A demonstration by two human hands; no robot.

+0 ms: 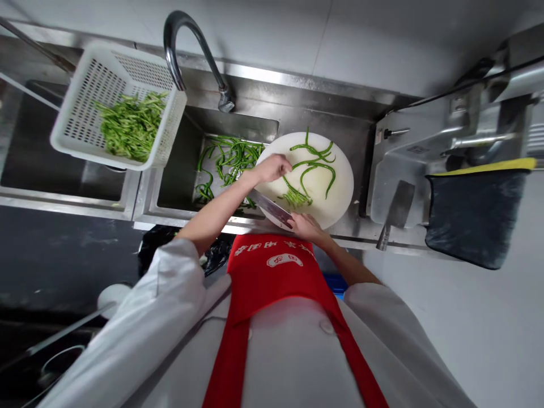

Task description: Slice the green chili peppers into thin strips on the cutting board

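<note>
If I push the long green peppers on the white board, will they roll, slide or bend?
They probably bend somewhat: the peppers lie thin and curved on the board. Being curved, they would likely slide rather than roll far. They look glossy, so they may slip under the left hand.

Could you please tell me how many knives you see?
2. One knife in the right hand over the cutting board; a second knife on the counter beside it. Others may be hidden.
</note>
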